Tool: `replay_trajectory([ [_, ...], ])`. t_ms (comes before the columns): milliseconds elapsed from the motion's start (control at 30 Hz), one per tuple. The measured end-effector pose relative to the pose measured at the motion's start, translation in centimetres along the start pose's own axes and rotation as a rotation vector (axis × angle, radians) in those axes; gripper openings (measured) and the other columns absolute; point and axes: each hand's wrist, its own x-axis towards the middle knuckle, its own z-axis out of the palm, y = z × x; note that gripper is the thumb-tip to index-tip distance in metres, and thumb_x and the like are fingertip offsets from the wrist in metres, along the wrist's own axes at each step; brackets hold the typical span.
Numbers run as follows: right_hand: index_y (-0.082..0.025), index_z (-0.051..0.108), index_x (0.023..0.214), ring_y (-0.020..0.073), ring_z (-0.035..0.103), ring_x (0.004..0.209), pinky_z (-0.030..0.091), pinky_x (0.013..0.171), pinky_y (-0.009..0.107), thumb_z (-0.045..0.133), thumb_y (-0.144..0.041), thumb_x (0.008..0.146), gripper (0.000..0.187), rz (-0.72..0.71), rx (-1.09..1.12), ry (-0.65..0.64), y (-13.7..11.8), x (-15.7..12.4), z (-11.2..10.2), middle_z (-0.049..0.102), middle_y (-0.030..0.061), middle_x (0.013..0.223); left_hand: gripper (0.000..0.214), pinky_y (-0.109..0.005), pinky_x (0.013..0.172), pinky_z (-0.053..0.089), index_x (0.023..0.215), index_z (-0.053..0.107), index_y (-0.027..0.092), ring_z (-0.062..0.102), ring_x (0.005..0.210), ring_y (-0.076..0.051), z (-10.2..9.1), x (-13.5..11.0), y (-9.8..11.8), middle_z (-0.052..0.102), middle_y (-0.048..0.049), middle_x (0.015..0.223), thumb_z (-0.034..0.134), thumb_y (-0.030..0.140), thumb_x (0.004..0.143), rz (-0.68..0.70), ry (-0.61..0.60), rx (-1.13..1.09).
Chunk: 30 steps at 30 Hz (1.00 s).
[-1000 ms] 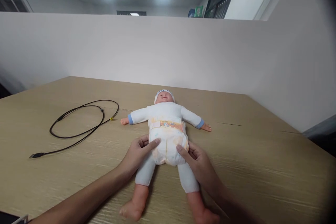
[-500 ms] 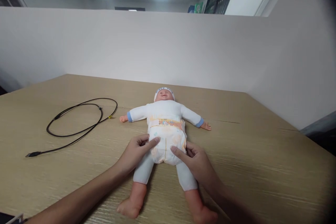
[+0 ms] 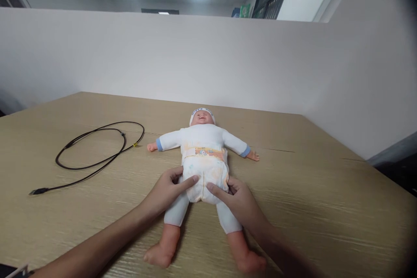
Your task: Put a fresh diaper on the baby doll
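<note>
A baby doll (image 3: 202,134) in a white suit with blue cuffs and a white cap lies on its back, arms spread, feet toward me. Around its hips is a white diaper (image 3: 203,173) with an orange printed band across the waist. My left hand (image 3: 171,189) grips the diaper's left side, thumb on the front and fingers tucked underneath. On the other side my right hand (image 3: 237,200) holds the diaper's edge near the leg opening, its thumb also on the front. The fingertips of both hands are hidden beneath the diaper and doll.
A coiled black cable (image 3: 94,167) with a plug end lies on the wooden table (image 3: 309,208) to the left. Behind the table stands a pale partition wall (image 3: 163,56), and another wall rises at the right.
My thumbs have slid slightly down the diaper's front, and the right thumb has moved a little inward. The view has shifted slightly; the doll stays in place.
</note>
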Motion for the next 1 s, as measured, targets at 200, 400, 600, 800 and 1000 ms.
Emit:
replay_trajectory([
  [200,-0.018,0.084,0.097,0.0287,0.075,0.094,0.059,0.085,0.038,0.088,-0.062,0.079,0.047,0.053,0.111,-0.052,-0.2,0.1,-0.1,0.084,0.0082,0.104,0.039,-0.034,0.085,0.052,0.103,0.084,0.017,0.071,0.096,-0.026,0.0,-0.2,0.3,0.085,-0.0072,0.105,0.083,0.054,0.090,0.000,-0.006,0.074],
  [400,-0.018,0.084,0.111,0.0313,0.076,0.100,0.060,0.088,0.041,0.087,-0.061,0.081,0.052,0.055,0.097,-0.052,-0.2,0.0,-0.2,0.085,0.0104,0.110,0.037,-0.032,0.084,0.052,0.100,0.086,0.019,0.071,0.092,-0.023,-0.1,-0.1,0.1,0.085,-0.0051,0.102,0.084,0.054,0.090,-0.035,-0.061,-0.020],
  [600,-0.020,0.083,0.115,0.0364,0.075,0.113,0.060,0.100,0.048,0.086,-0.059,0.082,0.051,-0.020,-0.094,-0.016,-0.2,-0.3,-0.3,0.082,0.0130,0.121,0.039,-0.032,0.083,0.050,0.097,0.085,0.016,0.069,0.090,-0.023,-0.1,0.0,-0.4,0.084,-0.0065,0.099,0.083,0.055,0.090,-0.031,-0.066,-0.041],
  [800,-0.021,0.084,0.115,0.0349,0.072,0.113,0.058,0.104,0.049,0.081,-0.060,0.086,0.049,-0.077,-0.284,0.032,0.1,-0.5,-0.6,0.079,0.0128,0.119,0.042,-0.036,0.087,0.053,0.105,0.083,0.018,0.071,0.099,-0.028,-0.3,-0.2,0.3,0.083,-0.0070,0.105,0.083,0.056,0.089,-0.019,-0.023,0.168],
  [1000,-0.021,0.081,0.116,0.0320,0.070,0.108,0.057,0.097,0.044,0.086,-0.056,0.082,0.049,-0.091,-0.427,0.022,0.1,-0.9,-1.2,0.075,0.0102,0.113,0.052,-0.041,0.104,0.055,0.120,0.079,0.021,0.072,0.116,-0.033,-1.0,-0.1,0.3,0.083,-0.0055,0.120,0.097,0.038,0.074,0.039,-0.155,0.154],
])
